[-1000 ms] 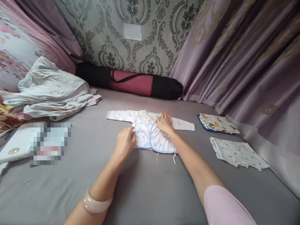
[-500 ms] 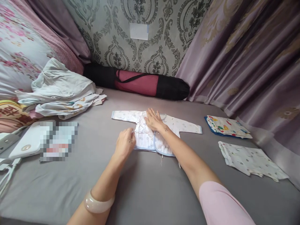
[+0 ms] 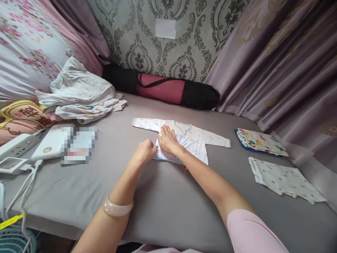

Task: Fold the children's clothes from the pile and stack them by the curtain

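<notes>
A small white baby shirt [image 3: 193, 138] with long sleeves lies spread on the grey bed sheet [image 3: 168, 203]. My right hand [image 3: 167, 140] rests flat on the shirt's left half, fingers stretched out. My left hand [image 3: 145, 151] is curled at the shirt's lower left edge and pinches the fabric there. A pale bangle sits on my left wrist.
A heap of light clothes [image 3: 79, 93] lies at the back left. Two folded pieces, a colourful one [image 3: 259, 141] and a white printed one [image 3: 283, 179], lie to the right. A red and black roll bag [image 3: 168, 88] lies along the wall. A white power strip [image 3: 18, 146] and cables are at the left edge.
My right hand slid leftward across the shirt, closing its front flap so the shirt lies flat. My left hand stayed at the lower left edge. The view shifted left and down.
</notes>
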Tool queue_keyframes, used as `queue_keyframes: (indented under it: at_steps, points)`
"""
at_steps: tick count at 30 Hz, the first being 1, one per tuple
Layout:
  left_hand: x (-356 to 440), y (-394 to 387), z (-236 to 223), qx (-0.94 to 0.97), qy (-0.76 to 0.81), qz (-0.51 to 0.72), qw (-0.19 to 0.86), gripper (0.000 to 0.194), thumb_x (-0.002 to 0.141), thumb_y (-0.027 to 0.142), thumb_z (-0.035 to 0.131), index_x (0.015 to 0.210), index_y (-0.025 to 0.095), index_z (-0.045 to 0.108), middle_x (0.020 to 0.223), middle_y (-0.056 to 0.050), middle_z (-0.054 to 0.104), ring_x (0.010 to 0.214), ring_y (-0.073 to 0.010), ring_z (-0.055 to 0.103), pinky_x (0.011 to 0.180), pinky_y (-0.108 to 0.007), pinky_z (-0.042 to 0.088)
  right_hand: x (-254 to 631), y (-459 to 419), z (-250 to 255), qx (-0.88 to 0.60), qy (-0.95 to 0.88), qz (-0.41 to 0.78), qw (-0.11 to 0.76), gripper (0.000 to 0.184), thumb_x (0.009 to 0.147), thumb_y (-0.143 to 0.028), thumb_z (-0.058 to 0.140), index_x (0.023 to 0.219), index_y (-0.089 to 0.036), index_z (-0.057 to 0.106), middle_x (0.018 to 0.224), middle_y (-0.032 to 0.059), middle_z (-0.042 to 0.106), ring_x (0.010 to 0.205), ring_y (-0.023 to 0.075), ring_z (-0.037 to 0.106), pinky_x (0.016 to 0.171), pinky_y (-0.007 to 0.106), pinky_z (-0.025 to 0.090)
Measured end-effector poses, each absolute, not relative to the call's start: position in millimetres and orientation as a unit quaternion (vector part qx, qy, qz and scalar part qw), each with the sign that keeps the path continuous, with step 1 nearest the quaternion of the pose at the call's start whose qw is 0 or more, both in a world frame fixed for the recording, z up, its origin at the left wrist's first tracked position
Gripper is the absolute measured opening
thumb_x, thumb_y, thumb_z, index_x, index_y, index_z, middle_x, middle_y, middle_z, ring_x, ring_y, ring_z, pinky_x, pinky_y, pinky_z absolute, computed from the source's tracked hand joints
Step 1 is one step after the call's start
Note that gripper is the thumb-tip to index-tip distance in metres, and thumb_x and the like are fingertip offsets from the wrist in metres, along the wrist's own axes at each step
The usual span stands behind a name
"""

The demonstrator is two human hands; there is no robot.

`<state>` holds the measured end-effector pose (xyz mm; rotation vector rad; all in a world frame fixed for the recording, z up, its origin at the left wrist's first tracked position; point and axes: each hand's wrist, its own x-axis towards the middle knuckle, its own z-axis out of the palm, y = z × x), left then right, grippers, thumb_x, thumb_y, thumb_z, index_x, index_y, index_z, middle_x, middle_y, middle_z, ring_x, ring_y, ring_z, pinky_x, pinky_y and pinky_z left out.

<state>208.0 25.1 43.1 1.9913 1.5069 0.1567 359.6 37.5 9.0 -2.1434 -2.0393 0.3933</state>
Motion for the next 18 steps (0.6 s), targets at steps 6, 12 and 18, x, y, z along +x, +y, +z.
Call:
queue_keyframes:
  at_steps: [6,12,18]
  points:
    - [203.5,26.7,43.8,0.752,0.557,0.046,0.350,0.022,0.074,0.024,0.062,0.094,0.016,0.057,0.081,-0.005,0.067,0.070,-0.0159,0.060,0.055,-0.022,0.038,345.9,20.8,0.0,-0.723,-0.678,0.104,0.085,0.064,0.099,-0.039,0.019,0.153,-0.003,0.021,0.161,0.0128,0.017,0.149,0.0240,0.010,0.119,0.041,0.006]
    - [198.2,33.1,40.4,0.749,0.537,0.040,0.387,0.023,0.074,0.024,0.062,0.095,0.017,0.056,0.074,-0.001,0.065,0.066,-0.0147,0.058,0.054,-0.022,0.040,348.1,18.7,-4.2,-0.729,-0.674,0.078,0.092,0.064,0.098,-0.040,0.023,0.152,-0.004,0.025,0.160,0.0129,0.021,0.148,0.0250,0.014,0.119,0.043,0.008]
    - [195.9,33.0,39.5,0.753,0.540,0.025,0.375,0.037,0.070,0.022,0.065,0.105,0.016,0.055,0.082,-0.003,0.067,0.069,-0.0164,0.061,0.055,-0.023,0.041,347.9,14.7,6.8,-0.715,-0.677,0.124,0.123,0.062,0.100,-0.042,0.022,0.152,-0.008,0.026,0.161,0.0119,0.020,0.148,0.0218,0.013,0.119,0.039,0.007]
